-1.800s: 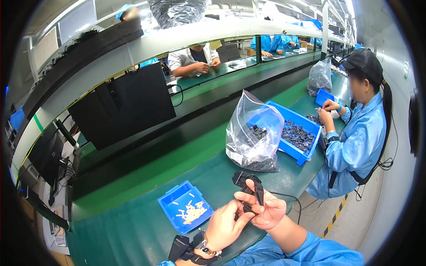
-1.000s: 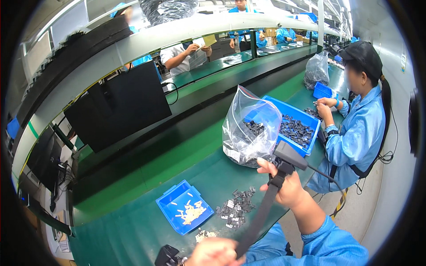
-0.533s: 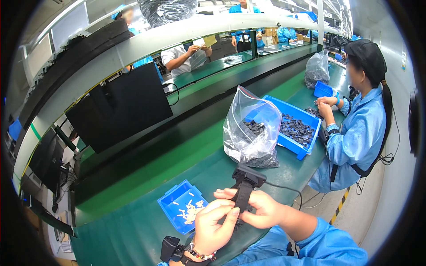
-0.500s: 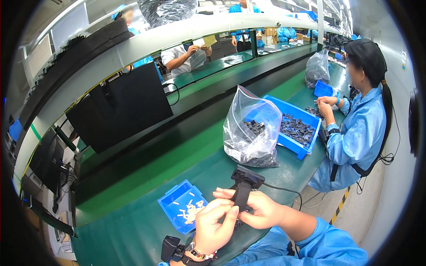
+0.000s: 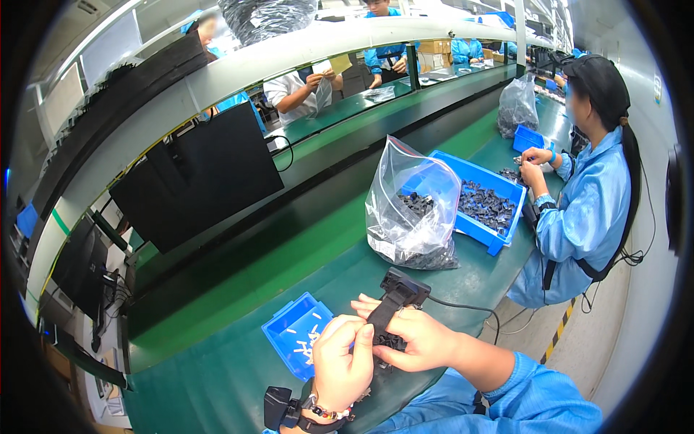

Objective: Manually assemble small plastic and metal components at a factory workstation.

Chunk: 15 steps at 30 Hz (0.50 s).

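Close together over the near edge of the bench are my left hand (image 5: pixel 345 359) and my right hand (image 5: pixel 423 338). The left one is closed, thumb against bent fingers; whatever it pinches is hidden. Curled fingers on the right hand also hide what they hold. A black strap (image 5: pixel 384 309) with a black camera-like box (image 5: pixel 406 285) and cable sits on my right hand. Dark small parts (image 5: pixel 391 343) show just under the hands. Left of them stands a blue bin (image 5: pixel 283 327) holding small pale sticks (image 5: pixel 306 346). My left wrist carries another black box (image 5: pixel 278 403) and a beaded bracelet.
Beyond my hands stand a clear zip bag (image 5: pixel 390 210) of black parts and a blue tray (image 5: pixel 497 241) full of similar pieces. At right a co-worker (image 5: pixel 587 202) in blue handles small parts. A black monitor (image 5: pixel 199 177) hangs beside the green conveyor (image 5: pixel 303 210).
My left hand has shifted slightly left and its fingers have curled tighter. The right hand stays nearly in place, its strap a little more tilted. Across the line, a person leans lower.
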Motion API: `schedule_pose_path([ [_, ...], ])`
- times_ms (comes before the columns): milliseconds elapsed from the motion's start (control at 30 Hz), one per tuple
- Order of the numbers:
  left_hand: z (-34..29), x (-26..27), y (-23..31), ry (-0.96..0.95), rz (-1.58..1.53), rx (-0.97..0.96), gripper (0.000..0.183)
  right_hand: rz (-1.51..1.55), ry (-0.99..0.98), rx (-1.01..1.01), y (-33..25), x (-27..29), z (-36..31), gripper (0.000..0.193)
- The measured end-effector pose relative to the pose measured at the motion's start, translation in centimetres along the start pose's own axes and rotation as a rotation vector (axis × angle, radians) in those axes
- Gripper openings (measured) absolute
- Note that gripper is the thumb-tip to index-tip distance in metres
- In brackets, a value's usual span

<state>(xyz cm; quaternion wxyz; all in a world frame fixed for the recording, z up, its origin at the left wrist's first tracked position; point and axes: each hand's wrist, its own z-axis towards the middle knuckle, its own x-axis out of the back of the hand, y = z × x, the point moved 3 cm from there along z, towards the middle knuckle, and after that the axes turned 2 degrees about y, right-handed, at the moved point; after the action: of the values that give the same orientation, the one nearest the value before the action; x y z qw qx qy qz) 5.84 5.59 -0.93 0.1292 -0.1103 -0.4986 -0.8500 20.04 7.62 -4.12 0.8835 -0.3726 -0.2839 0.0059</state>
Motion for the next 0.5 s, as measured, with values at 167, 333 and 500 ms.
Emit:
schedule_pose_path([
  [167,0.1,-0.2,-0.3,-0.025,0.064,0.022,0.015,-0.246,0.03,-0.023,-0.3,0.3,-0.3,0.051],
  [333,0.1,0.9,-0.1,-0.143,-0.136,0.114,0.02,-0.486,0.004,-0.026,-0.3,0.1,-0.1,0.045],
  [500,-0.6,1.9,0.0,-0.279,-0.462,0.286,0.026,-0.618,0.03,0.067,-0.5,0.1,0.0,0.037],
])
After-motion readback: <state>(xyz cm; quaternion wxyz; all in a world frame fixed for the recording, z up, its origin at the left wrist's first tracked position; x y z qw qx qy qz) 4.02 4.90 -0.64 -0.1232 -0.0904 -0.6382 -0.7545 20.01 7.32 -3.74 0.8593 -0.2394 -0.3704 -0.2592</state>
